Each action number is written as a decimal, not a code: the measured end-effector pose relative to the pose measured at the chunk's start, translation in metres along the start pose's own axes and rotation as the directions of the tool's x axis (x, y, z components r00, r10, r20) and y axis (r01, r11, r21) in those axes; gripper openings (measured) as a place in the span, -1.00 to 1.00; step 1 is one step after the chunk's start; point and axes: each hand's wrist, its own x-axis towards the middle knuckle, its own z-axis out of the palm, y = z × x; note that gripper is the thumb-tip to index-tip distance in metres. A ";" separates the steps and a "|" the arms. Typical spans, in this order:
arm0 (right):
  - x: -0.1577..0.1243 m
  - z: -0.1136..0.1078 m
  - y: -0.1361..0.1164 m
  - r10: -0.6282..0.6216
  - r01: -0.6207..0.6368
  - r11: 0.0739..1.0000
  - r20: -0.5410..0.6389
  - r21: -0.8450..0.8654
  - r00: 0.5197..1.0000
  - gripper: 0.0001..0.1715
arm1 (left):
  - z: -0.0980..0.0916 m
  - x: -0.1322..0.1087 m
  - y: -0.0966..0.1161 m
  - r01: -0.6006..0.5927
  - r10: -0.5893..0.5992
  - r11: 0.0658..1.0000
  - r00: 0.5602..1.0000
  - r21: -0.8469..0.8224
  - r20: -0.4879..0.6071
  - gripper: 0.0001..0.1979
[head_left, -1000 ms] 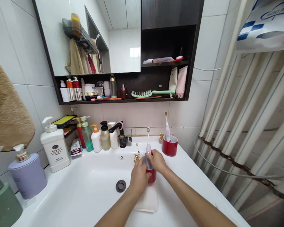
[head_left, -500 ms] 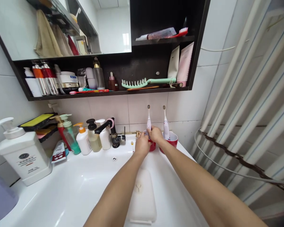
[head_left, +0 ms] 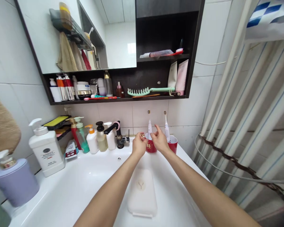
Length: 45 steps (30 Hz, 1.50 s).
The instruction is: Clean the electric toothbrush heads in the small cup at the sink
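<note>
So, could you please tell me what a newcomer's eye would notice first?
Probably the red cup with gold print, between the left hand and right hand, with a pale toothbrush standing in it. A second red cup stands to its right. Above, the mint-green hairbrush stands out against the dark cabinet.

A green hairbrush lies by the shelf's front edge; a black faucet stands at the sink's back edge.

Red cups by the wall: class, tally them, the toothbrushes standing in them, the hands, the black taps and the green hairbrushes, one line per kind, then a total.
Red cups: 2
Toothbrushes in cups: 2
Hands: 2
Black tap: 1
Green hairbrush: 1
Total: 8
</note>
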 end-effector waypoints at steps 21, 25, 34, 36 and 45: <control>-0.084 -0.052 -0.105 0.080 -0.290 0.408 0.283 0.866 0.956 -0.47 | -0.079 -0.077 0.083 0.353 -0.090 0.518 0.928 -0.779 0.361 -0.45; -0.085 -0.047 -0.109 0.060 -0.308 0.534 0.328 0.788 0.943 -0.41 | -0.074 -0.072 0.088 0.433 -0.149 0.545 0.893 -0.718 0.424 -0.41; -0.041 -0.041 -0.002 0.117 -0.142 0.969 -0.127 -0.202 0.985 -0.64 | -0.048 -0.109 0.010 0.591 -0.444 0.573 0.806 -0.568 0.391 -0.48; -0.030 -0.046 0.026 0.201 -0.253 0.892 -0.173 -0.375 0.964 -0.58 | -0.041 -0.126 -0.010 0.635 -0.497 0.573 0.772 -0.518 0.396 -0.54; -0.042 -0.055 0.057 0.134 -0.144 0.860 -0.054 -0.490 0.989 -0.85 | -0.026 -0.147 -0.034 0.638 -0.485 0.672 0.762 -0.376 0.428 -0.65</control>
